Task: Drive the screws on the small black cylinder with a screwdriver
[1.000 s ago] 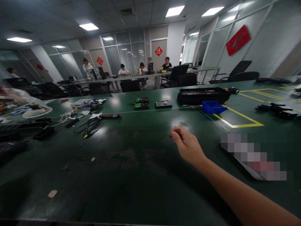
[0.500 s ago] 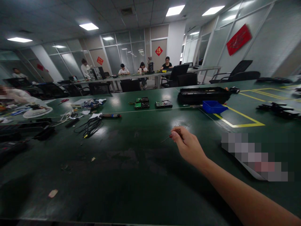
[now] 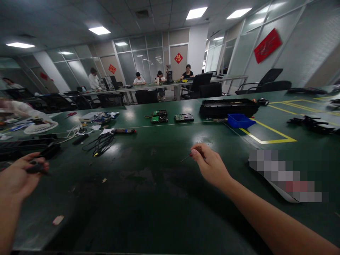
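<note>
My right hand [image 3: 209, 161] is closed around the brown-red handle of a small screwdriver [image 3: 185, 159], whose thin shaft points left and down above the green table [image 3: 148, 219]. On the left, my left hand [image 3: 20, 177] grips a small dark object [image 3: 37, 168]; blur hides its kind. A hard drive [image 3: 184, 117] lies farther back, beside drives with green circuit boards [image 3: 159, 119]. Left of these rests a pen-shaped electric screwdriver [image 3: 123, 131] with a coiled black cable [image 3: 99, 144].
Behind my right hand are a blue bin [image 3: 240, 121] and a long black housing [image 3: 228, 108]. A blurred pale object [image 3: 281, 180] lies at the right. Black frames [image 3: 29, 143] and a white round grille [image 3: 41, 128] sit left, near a co-worker's sleeve [image 3: 23, 109].
My left hand has come into view at the left with the dark object in it. My right hand holds the screwdriver in nearly the same place.
</note>
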A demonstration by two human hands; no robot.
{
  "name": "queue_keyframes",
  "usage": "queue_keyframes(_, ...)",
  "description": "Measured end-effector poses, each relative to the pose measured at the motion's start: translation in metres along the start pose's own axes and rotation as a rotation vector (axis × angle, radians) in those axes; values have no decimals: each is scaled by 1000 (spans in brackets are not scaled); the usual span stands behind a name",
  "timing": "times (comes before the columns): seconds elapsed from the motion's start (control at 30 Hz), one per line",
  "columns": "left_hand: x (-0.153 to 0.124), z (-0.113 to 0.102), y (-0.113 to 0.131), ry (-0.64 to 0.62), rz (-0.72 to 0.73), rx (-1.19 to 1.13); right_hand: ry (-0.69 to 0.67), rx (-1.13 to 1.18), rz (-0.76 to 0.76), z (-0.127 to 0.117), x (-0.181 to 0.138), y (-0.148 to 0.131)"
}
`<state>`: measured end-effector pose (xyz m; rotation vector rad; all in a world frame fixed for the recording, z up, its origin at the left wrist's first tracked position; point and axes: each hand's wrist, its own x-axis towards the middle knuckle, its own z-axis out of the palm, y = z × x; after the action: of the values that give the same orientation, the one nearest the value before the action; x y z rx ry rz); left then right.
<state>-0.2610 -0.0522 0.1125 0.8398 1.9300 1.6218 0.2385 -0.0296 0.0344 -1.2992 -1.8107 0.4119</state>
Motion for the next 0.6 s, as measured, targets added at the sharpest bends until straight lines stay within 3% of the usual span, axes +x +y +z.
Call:
queue_keyframes(0.1,-10,41,-1,-113,-22,-160,-13,18,4,0,0,1)
queue_keyframes(0.13,-19,56,0,-220,-22,-187,-16,25,8,0,0,2)
queue_keyframes(0.3,-88,124,13,-592,22,-184,-39,73,36,1,0,5)
queue_keyframes(0.47,-162,167,28,-981,87,-145,-80,123,61,2,-1,6)
queue_keyframes(0.53,-183,181,29,-1125,147,-13,-99,130,60,2,-2,4)
queue_keyframes(0.6,-197,195,21,-1190,243,168,-108,132,61,2,-2,2)
